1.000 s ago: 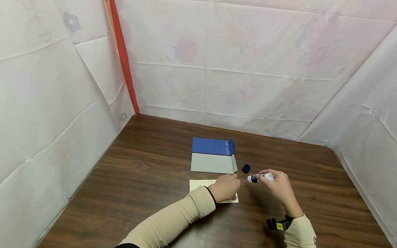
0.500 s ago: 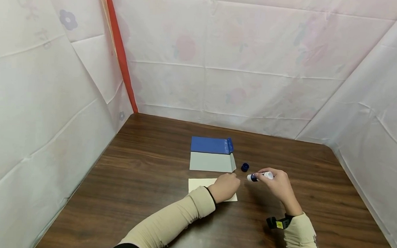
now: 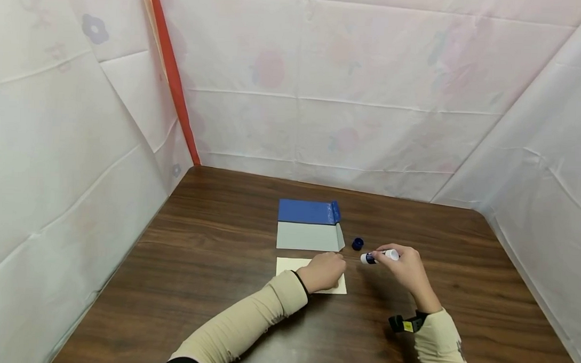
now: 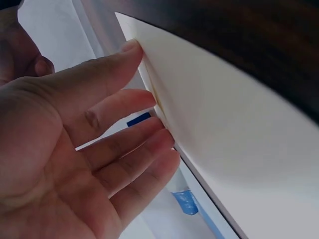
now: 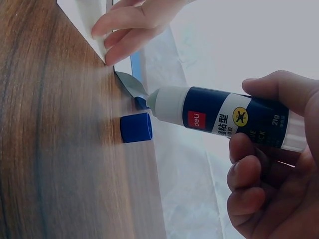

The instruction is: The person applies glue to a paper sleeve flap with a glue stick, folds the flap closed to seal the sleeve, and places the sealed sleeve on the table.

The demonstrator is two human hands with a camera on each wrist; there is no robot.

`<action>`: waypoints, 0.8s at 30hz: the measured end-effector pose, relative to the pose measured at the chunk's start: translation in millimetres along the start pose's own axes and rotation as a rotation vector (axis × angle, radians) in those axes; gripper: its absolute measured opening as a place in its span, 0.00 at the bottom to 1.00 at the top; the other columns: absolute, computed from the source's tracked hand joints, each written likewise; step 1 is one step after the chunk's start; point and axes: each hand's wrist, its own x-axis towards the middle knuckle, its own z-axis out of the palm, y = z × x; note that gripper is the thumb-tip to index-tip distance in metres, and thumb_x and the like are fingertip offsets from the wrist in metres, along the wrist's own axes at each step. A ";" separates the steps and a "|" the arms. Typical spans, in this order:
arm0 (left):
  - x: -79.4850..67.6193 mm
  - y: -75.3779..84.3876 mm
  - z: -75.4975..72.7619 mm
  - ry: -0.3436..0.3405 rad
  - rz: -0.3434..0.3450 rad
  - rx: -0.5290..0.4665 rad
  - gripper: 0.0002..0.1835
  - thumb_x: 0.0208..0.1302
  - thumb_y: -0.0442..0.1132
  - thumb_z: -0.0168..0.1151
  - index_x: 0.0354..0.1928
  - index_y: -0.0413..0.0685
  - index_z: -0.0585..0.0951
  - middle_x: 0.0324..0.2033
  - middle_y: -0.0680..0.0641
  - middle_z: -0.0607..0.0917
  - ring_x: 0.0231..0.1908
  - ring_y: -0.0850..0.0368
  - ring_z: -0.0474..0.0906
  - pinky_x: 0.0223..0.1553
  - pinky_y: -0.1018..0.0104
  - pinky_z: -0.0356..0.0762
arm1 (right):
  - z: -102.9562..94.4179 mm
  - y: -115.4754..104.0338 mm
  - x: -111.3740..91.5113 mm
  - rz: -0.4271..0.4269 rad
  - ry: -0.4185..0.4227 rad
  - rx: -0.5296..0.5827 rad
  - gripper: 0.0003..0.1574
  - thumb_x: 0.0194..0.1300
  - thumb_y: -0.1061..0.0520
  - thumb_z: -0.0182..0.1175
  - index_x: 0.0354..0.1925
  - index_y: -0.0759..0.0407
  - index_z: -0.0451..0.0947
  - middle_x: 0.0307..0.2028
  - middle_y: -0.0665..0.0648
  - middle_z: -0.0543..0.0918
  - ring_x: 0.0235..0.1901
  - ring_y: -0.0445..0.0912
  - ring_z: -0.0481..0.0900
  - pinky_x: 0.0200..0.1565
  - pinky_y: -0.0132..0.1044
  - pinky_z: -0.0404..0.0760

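My left hand (image 3: 323,271) lies over the cream sheet of paper (image 3: 290,264) in the head view. Seen from the left wrist, its loosely extended fingers (image 4: 124,164) and thumb touch the sheet's edge. With the right hand (image 3: 407,268) I grip an uncapped glue stick (image 5: 199,112) by its lower body, between thumb and fingers, above the table. Its pale tip points left, away from the palm. The blue cap (image 3: 357,243) lies just beyond the stick. Behind the paper is an unfolded envelope-like sheet (image 3: 308,235), half blue and half pale grey, with small flaps on its right end.
Everything lies on a dark wooden table (image 3: 210,285). White patterned sheeting (image 3: 254,121) hangs along the back and both sides. A red strip (image 3: 176,86) runs down the back left corner. Whitish smears show near the blue half's flap.
My left hand has shifted slightly left over the cream paper. The right hand keeps its grip on the glue stick, nearly still. The whole head view has drifted a little.
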 end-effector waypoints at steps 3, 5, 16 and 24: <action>-0.6 -3.8 0.0 0.004 0.011 -0.025 0.07 0.54 0.34 0.68 0.22 0.52 0.80 0.33 0.52 0.83 0.33 0.58 0.81 0.34 0.69 0.80 | 0.2 0.3 0.8 -0.010 0.002 -0.004 0.18 0.63 0.47 0.65 0.40 0.61 0.85 0.31 0.58 0.86 0.17 0.37 0.70 0.20 0.33 0.71; -0.7 -6.2 -0.1 0.009 0.016 -0.036 0.07 0.53 0.36 0.70 0.23 0.52 0.81 0.33 0.52 0.83 0.34 0.59 0.80 0.36 0.69 0.79 | 0.7 0.6 1.6 -0.016 0.005 -0.006 0.18 0.63 0.47 0.65 0.40 0.61 0.85 0.30 0.58 0.86 0.17 0.37 0.69 0.20 0.33 0.70; -2.7 -17.0 0.7 0.004 0.006 -0.124 0.09 0.52 0.44 0.73 0.33 0.51 0.85 0.35 0.53 0.84 0.37 0.58 0.79 0.41 0.70 0.76 | 5.1 0.3 5.9 -0.040 0.000 -0.012 0.17 0.63 0.48 0.66 0.39 0.60 0.86 0.33 0.60 0.87 0.17 0.37 0.69 0.19 0.32 0.70; -5.9 -23.7 -5.4 -0.019 -0.034 -0.186 0.13 0.58 0.45 0.70 0.43 0.48 0.86 0.40 0.51 0.85 0.42 0.56 0.81 0.46 0.70 0.78 | 4.8 -1.0 7.1 -0.011 0.007 0.002 0.19 0.62 0.46 0.66 0.39 0.61 0.86 0.32 0.59 0.86 0.17 0.37 0.68 0.19 0.32 0.69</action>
